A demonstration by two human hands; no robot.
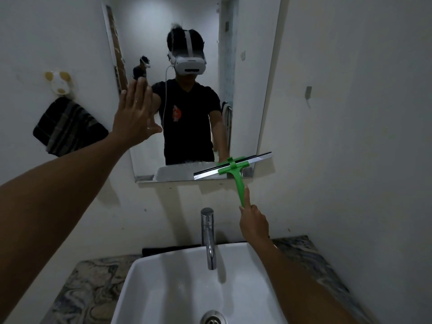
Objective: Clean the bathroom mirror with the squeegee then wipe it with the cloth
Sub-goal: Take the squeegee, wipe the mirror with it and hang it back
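Observation:
A tall frameless mirror (247, 66) hangs on the white wall above the sink. My right hand (253, 222) grips the lower end of a green squeegee (237, 177), index finger stretched along the handle. Its black and silver blade lies tilted across the mirror's bottom right corner. My left hand (134, 113) is flat and open, fingers up, pressed at the mirror's left edge. A dark striped cloth (67, 126) hangs on the wall left of the mirror, apart from both hands.
A white basin (149, 288) with a chrome tap (208, 237) sits below on a marbled counter (88, 288). A white holder (59, 81) is fixed to the wall above the cloth. The mirror reflects a person in a headset and a black shirt.

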